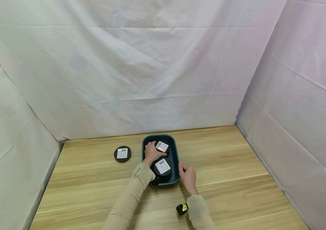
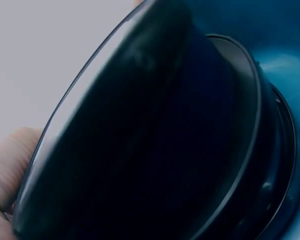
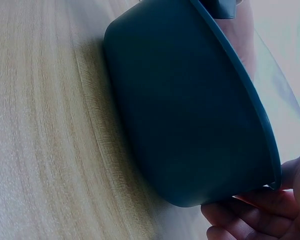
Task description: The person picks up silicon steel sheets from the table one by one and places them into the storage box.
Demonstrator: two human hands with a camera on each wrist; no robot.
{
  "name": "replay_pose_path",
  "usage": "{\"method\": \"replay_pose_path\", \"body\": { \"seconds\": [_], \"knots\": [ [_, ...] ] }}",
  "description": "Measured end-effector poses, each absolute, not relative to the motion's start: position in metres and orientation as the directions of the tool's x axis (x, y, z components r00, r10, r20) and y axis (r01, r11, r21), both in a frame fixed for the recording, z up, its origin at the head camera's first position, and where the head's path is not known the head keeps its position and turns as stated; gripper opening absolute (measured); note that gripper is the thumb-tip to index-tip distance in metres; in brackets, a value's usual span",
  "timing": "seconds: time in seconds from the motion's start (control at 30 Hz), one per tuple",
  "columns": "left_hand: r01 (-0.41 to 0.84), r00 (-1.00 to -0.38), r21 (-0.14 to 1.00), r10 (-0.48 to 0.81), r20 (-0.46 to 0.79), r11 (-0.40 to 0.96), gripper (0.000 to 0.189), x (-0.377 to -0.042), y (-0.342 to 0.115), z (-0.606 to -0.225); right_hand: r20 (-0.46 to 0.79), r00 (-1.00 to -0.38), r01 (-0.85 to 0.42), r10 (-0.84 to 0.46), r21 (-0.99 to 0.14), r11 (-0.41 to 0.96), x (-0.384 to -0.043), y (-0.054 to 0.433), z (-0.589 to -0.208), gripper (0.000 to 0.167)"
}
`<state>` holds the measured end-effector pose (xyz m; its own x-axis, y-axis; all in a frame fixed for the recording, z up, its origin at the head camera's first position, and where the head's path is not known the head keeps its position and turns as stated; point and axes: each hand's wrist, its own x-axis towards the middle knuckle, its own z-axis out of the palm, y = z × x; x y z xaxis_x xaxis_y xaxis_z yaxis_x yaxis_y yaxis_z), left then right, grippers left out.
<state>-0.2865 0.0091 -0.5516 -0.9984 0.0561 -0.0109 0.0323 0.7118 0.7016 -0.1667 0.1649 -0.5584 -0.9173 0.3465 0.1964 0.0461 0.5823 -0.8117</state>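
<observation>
A dark teal plastic basin (image 1: pixel 175 153) stands on the table, holding black round discs with white labels. Inside it, my left hand (image 1: pixel 152 152) grips the far disc (image 1: pixel 162 146), fingers along its left edge and thumb at its near edge. Closer to me sits another labelled disc (image 1: pixel 163 166), beside my left wrist. Large dark round shapes (image 2: pixel 140 130) fill most of the left wrist view, overlapping, with part of my hand (image 2: pixel 10 170) at the left. My right hand (image 1: pixel 188 175) pinches the basin's right rim, thumb on the rim and fingers under it in the right wrist view.
Left of the basin, one more black disc (image 1: pixel 122 154) with a white label lies on the wooden table (image 1: pixel 223 159). A black wrist device (image 1: pixel 181 209) with a yellow-green patch is by my right sleeve. White cloth walls (image 1: pixel 151 80) enclose the back and sides.
</observation>
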Motion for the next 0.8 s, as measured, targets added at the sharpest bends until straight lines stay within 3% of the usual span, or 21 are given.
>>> {"method": "replay_pose_path", "body": {
  "seconds": [0.8],
  "knots": [
    [0.001, -0.996, 0.731, 0.065, -0.060, 0.683, 0.091, -0.2864, 0.0004, -0.5473, 0.194, -0.927, 0.029, 0.321, -0.815, 0.578, -0.1700, 0.1616, -0.5580, 0.051]
  ]
}}
